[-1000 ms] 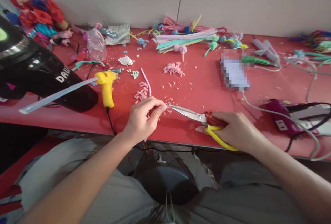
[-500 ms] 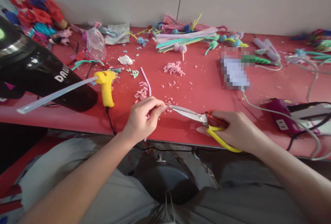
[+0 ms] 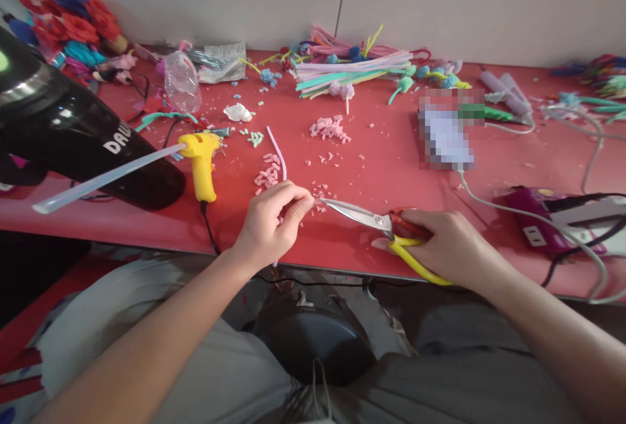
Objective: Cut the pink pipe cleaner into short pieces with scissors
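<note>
My left hand (image 3: 278,222) is closed in a pinch. Whatever tiny bit its thumb and forefinger hold is too small to make out. A lilac pipe cleaner (image 3: 276,150) runs beneath this hand; the hand hides its middle. My right hand (image 3: 445,241) grips a pair of scissors (image 3: 357,212) with one red and one yellow handle. The blades look nearly together, their tips just right of my left fingertips. Pink scraps (image 3: 320,189) lie scattered behind the tips. Beyond are a pile of short pink pieces (image 3: 330,128), another pink pile (image 3: 268,173) and several green pieces (image 3: 255,138).
At left stand a yellow glue gun (image 3: 203,166) with a long clear stick and a black tumbler (image 3: 98,130). Pipe cleaner bundles (image 3: 352,72) lie along the wall. A blurred-out device (image 3: 445,136) and a purple power strip (image 3: 531,218) with cables are on the right.
Almost nothing differs. My left fingertips and the scissors have shifted very slightly; both hands keep their hold.
</note>
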{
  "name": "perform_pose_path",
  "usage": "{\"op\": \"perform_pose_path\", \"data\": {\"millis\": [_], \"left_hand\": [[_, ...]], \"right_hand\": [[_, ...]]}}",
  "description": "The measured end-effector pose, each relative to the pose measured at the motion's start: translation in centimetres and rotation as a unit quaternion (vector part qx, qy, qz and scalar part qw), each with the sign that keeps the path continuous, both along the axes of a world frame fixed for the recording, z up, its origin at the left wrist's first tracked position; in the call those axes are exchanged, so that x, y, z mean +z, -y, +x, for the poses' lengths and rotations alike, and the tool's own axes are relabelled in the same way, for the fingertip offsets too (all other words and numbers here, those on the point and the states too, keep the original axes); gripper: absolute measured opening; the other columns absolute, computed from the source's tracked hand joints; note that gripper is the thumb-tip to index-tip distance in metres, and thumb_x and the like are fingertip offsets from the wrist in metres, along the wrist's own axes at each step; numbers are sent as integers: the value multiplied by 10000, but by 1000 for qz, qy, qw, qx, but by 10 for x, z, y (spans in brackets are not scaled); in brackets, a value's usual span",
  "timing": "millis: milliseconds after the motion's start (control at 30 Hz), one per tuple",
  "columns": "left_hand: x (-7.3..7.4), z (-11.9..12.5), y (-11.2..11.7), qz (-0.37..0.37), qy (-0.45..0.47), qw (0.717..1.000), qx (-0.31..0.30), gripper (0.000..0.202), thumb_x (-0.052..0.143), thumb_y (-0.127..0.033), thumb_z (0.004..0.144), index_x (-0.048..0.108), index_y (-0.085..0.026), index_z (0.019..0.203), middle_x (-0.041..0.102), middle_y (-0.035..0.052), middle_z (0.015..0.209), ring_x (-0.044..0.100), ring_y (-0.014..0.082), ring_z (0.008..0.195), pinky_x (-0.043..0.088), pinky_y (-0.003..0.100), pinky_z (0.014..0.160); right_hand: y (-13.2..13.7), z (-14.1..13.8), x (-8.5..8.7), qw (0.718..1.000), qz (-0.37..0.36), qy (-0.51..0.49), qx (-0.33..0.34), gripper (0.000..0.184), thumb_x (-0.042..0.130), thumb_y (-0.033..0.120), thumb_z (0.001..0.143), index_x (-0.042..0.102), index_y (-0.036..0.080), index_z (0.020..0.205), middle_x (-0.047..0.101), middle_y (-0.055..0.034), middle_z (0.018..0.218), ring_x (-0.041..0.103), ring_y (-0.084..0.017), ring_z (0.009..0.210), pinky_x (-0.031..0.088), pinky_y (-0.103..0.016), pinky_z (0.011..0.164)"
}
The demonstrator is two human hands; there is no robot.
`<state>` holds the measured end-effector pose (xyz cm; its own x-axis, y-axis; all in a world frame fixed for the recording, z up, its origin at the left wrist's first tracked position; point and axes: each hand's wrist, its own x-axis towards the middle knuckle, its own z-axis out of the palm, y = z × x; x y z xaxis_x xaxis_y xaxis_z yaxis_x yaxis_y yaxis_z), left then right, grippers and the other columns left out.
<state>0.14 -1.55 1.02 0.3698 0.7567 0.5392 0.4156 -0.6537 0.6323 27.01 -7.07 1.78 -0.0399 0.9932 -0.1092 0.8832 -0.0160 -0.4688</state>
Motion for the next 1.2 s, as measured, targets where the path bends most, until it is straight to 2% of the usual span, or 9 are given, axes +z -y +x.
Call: {"op": "perform_pose_path", "data": {"millis": [233, 500, 1000, 1200], "left_hand": [[0, 0, -1, 1, 0, 1000, -7, 171, 537, -211, 955, 595, -163, 801, 569, -3, 698, 518, 99, 643, 424, 231, 628], [-1, 0, -1, -5, 2, 1000, -10, 169, 537, -207, 955, 598, -157, 806, 583, 1, 723, 536, 101, 677, 428, 234, 654], [0, 1, 0, -4, -3, 1000, -14, 184, 530, -203, 959, 584, -156, 790, 527, -13, 677, 468, 89, 619, 400, 229, 607], [-1, 0, 0, -9, -2, 1000, -11, 178, 531, -211, 962, 587, -157, 802, 560, -6, 702, 505, 90, 648, 411, 228, 627]], "right_hand": [[3, 0, 1, 1000, -1, 4, 8, 596, 648, 687, 723, 273, 233, 629, 253, 51, 596, 191, -134, 604, 261, -262, 481], [0, -2, 1, 1000, 8, 14, 7, 636, 606, 761, 699, 260, 235, 607, 264, 55, 570, 198, -127, 588, 260, -257, 470], [1, 1, -5, 1000, 18, -3, 5, 610, 647, 703, 708, 276, 228, 617, 229, 54, 602, 203, -124, 595, 249, -246, 468], [2, 0, -2, 1000, 10, 16, 0, 611, 632, 728, 687, 283, 232, 611, 267, 52, 588, 200, -128, 595, 253, -243, 469]]}}
